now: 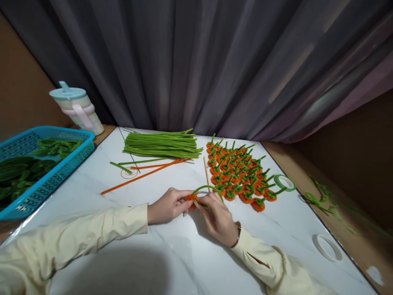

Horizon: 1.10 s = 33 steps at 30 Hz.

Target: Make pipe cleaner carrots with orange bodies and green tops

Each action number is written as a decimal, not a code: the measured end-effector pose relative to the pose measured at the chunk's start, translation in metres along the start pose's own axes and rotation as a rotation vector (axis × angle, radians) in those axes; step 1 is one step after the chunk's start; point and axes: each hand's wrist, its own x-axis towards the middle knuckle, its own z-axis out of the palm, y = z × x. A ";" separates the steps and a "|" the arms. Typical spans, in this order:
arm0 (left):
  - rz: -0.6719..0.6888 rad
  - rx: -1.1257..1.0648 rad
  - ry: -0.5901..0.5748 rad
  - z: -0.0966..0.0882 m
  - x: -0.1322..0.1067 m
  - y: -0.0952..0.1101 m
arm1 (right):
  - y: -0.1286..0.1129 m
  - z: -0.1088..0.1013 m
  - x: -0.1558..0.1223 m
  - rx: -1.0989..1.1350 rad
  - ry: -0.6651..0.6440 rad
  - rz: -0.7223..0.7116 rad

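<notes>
Between my two hands is a small orange fuzzy piece [192, 198], like the orange pipe-cleaner pieces lying nearby. My left hand [170, 205] pinches it from the left side. On its right, my right hand [217, 217] has its fingers closed on a green pipe cleaner [202, 187], which arches up over the fingers and meets the orange piece. My fingers hide part of where the two join. A thin wooden stick [206, 172] lies just beyond my right hand. Rows of finished orange pieces with green stems [236, 172] stand to the right of it.
A bundle of green pipe cleaners [159, 144] lies at the back, with loose orange pipe cleaners [144, 178] before it. At left are a blue basket [61, 172] of green pieces and a tumbler [80, 108]. Green tape [290, 183] and a white ring [327, 247] lie right.
</notes>
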 end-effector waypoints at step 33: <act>-0.304 -0.770 -0.236 -0.008 0.010 -0.009 | 0.003 -0.005 0.008 0.057 0.026 -0.017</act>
